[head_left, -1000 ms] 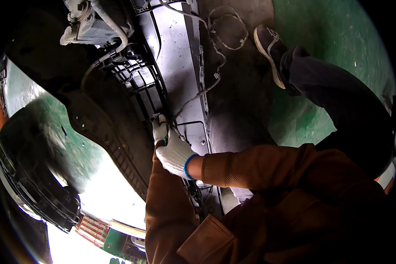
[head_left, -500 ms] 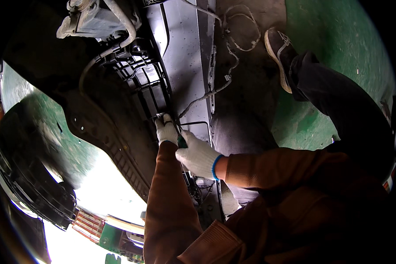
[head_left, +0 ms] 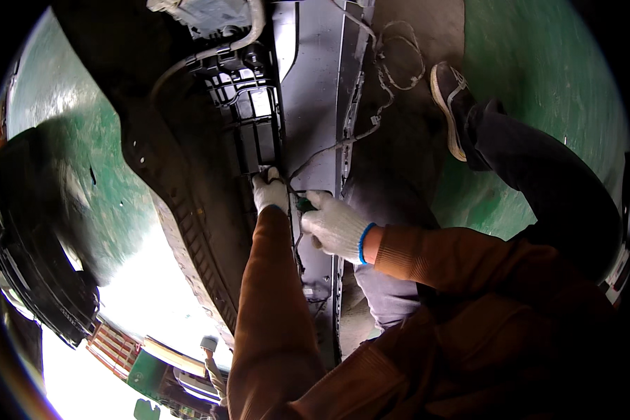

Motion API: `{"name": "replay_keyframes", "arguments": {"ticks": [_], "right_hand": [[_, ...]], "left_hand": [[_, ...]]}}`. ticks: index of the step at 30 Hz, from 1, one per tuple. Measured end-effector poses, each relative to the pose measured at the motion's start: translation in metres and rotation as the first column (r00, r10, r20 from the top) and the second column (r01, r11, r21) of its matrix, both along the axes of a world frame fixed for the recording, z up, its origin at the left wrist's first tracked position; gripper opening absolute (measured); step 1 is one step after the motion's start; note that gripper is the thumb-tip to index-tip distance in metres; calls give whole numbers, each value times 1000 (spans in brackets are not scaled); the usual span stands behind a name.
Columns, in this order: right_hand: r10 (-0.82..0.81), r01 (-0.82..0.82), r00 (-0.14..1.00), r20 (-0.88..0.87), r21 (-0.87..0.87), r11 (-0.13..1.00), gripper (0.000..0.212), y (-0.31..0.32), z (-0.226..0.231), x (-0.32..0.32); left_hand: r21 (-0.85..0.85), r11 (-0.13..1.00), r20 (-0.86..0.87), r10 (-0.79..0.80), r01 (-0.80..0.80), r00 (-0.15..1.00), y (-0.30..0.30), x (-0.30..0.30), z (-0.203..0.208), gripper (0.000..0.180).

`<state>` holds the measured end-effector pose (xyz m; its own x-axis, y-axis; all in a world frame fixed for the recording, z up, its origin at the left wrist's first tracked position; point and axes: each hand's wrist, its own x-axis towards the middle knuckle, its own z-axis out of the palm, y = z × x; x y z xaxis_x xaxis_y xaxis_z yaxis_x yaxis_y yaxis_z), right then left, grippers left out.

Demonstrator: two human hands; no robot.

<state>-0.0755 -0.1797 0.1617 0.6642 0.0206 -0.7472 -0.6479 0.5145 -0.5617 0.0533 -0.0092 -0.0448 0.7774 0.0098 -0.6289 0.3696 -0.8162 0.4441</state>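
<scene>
Two gloved hands of mine meet over a grey bumper panel (head_left: 308, 105) lying on the floor, and both brown sleeves (head_left: 273, 301) run up to them from the lower edge. Nearest me, my right hand (head_left: 336, 224) sits just right of the panel's middle, its fingers curled tight around a small dark tool with a green handle (head_left: 304, 204); only the handle end shows past my glove, and its tip points left toward my other hand. I cannot tell what kind of tool it is. My left hand (head_left: 269, 190) lies a little farther out, touching the lower edge of the black grille (head_left: 248, 105). Its fingers are bent down against the plastic there, pressing or pinching at something, but I cannot tell whether they hold anything. The two hands are just beside each other, with the tool between them.

A thin wire (head_left: 329, 148) runs from near my fingertips up and right along the panel's edge, ending in a loose tangle (head_left: 399, 63) on the bare grey floor. Left of the grille, a long black ribbed trim piece (head_left: 189, 210) curves down past my left sleeve. Farther left lies another dark curved part (head_left: 35, 266) on the green floor (head_left: 63, 126). To the right, my leg in dark trousers (head_left: 539, 175) stretches out, the shoe (head_left: 449, 105) tilted on its side near the wire tangle.
</scene>
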Motion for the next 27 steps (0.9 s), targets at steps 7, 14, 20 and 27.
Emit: {"name": "replay_keyframes", "arguments": {"ticks": [7, 14, 20, 27], "right_hand": [[26, -32, 999, 40, 155, 987, 21, -34, -1, -12], [-5, 22, 996, -89, 192, 981, 74, -121, 59, 14], [130, -134, 990, -56, -67, 989, 43, -137, 41, -7], [534, -503, 845, -37, -394, 769, 61, -93, 36, -11]], "left_hand": [[42, 992, 7, -122, 122, 992, -25, 4, 29, 62], [49, 996, 91, -79, 74, 993, -7, -1, 19, 64], [-238, 971, 68, 17, 0, 998, -19, -7, 42, 60], [-184, 978, 67, -90, 101, 994, -11, -4, 45, 58]]}}
